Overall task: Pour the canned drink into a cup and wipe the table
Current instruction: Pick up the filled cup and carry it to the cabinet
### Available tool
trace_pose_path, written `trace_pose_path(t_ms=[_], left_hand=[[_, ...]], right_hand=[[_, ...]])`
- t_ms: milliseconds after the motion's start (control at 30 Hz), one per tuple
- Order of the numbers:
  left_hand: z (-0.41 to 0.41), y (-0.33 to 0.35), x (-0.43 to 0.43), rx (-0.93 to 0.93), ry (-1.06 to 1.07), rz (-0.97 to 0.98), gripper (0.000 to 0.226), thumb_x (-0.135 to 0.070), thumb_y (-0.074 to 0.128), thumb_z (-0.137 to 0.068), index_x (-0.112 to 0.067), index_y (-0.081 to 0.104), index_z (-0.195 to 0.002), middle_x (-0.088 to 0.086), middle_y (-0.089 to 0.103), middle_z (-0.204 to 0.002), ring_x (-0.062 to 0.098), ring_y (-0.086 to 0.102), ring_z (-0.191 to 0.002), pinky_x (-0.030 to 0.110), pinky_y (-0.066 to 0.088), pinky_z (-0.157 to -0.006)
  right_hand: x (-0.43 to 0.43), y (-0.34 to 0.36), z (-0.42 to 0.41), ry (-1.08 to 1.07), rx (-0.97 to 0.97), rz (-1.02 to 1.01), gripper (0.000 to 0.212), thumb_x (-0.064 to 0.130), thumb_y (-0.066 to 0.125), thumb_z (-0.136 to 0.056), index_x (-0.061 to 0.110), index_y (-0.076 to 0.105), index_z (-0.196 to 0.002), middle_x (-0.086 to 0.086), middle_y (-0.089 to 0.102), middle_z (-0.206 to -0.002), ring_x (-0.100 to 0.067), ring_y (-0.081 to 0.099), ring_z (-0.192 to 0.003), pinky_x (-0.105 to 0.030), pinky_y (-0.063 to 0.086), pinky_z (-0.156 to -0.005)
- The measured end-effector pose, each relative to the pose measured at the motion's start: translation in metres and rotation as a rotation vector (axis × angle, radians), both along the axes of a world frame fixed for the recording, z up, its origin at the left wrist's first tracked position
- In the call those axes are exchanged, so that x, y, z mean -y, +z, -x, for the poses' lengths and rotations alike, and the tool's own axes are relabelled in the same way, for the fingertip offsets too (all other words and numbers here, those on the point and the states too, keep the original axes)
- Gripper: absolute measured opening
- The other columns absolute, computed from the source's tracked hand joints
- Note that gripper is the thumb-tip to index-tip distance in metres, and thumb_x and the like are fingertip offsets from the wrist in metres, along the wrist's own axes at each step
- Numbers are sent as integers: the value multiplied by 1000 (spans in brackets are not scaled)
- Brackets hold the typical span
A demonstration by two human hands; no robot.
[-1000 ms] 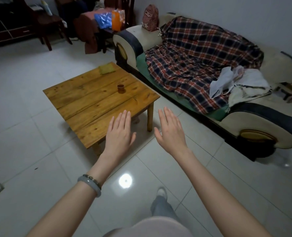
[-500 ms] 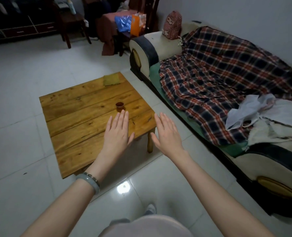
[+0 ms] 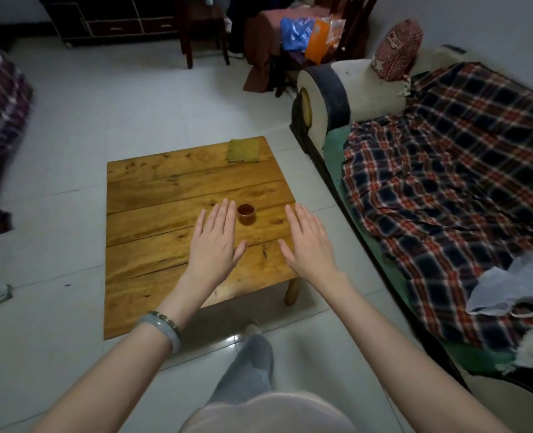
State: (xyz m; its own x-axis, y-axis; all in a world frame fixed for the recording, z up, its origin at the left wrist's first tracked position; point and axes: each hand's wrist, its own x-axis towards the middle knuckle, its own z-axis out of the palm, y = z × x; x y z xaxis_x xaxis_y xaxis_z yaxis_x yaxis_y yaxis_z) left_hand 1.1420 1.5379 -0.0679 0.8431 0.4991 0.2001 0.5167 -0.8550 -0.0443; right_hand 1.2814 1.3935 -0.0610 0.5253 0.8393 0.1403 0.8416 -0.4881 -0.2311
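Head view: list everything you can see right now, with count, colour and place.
table: 1, honey-brown wood, centre floor
cup: 1, brown, mid-table
cloth: 1, olive green, table's far right corner
sofa: 1, cream and dark, right of table
blanket: 1, red-navy plaid, over sofa
backpack: 1, red patterned, on sofa arm
plastic bag: 1, whitish, on sofa
cabinet: 1, dark, far wall
bracelet: 1, grey-green, left wrist
left hand: 1, open, over table beside cup
right hand: 1, open, over table's right side
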Motion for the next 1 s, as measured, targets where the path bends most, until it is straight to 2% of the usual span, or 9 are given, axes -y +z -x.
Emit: trace_pose_path(t_ms=[100, 333, 433, 533, 600, 733, 867, 1000], left_hand=[[-25, -5, -24, -8, 30, 13, 77, -47, 55, -86, -1, 31, -143, 16, 39, -146, 28, 38, -134, 45, 25, -112], [-66, -23, -82, -61, 66, 75, 79, -48, 60, -84, 1, 35, -141, 18, 44, -142, 29, 44, -130, 47, 31, -110], [-77, -32, -101, -94, 79, 115, 79, -48, 59, -85, 0, 34, -142, 18, 43, -142, 29, 43, -131, 48, 30, -111], [-88, -45, -119, -95, 83, 180, 77, -48, 54, -86, 1, 33, -141, 18, 44, -141, 29, 45, -130, 48, 32, -110], [-93, -58, -131, -89, 79, 255, 75, -49, 47, -88, 1, 32, -142, 18, 44, -141, 29, 45, -129, 46, 29, -111], [-101, -82, -149, -61, 80, 391, 77, -55, 33, -90, -3, 22, -145, 16, 38, -146, 27, 37, -135, 42, 19, -115], [-113, -115, -163, -52, 100, 494, 79, -57, 37, -88, -7, 18, -147, 12, 30, -151, 22, 28, -140, 42, 17, -117], [-132, -161, -167, -54, 138, 607, 82, -54, 49, -86, -11, 15, -148, 6, 25, -154, 19, 21, -142, 36, 6, -118]], right_hand=[[-32, -4, -30, 48, 2, 3, 69, 31, 58, -89, 4, 28, -145, -19, 29, -150, -31, 29, -140, -43, 22, -115], [-103, -14, -92, 123, -92, 13, 68, 35, 48, -94, 11, 17, -149, -10, 15, -157, -22, 14, -145, -31, 7, -116], [-126, -22, -110, 141, -166, 25, 69, 35, 50, -94, 13, 16, -149, -8, 15, -157, -21, 15, -144, -30, 9, -115], [-144, -35, -127, 156, -282, 58, 70, 36, 52, -93, 16, 16, -150, -6, 16, -157, -19, 17, -144, -34, 18, -117], [-156, -44, -137, 164, -368, 86, 72, 35, 55, -92, 18, 16, -150, -4, 16, -157, -17, 18, -143, -38, 24, -116], [-177, -67, -153, 204, -486, 171, 75, 33, 58, -91, 20, 14, -150, -1, 14, -158, -16, 17, -144, -37, 23, -115], [-193, -100, -170, 214, -580, 232, 77, 32, 60, -89, 21, 14, -150, 1, 16, -157, -15, 17, -143, -41, 24, -116], [-204, -144, -187, 191, -648, 291, 79, 31, 62, -89, 22, 12, -150, 3, 15, -157, -15, 15, -144, -39, 20, -117]])
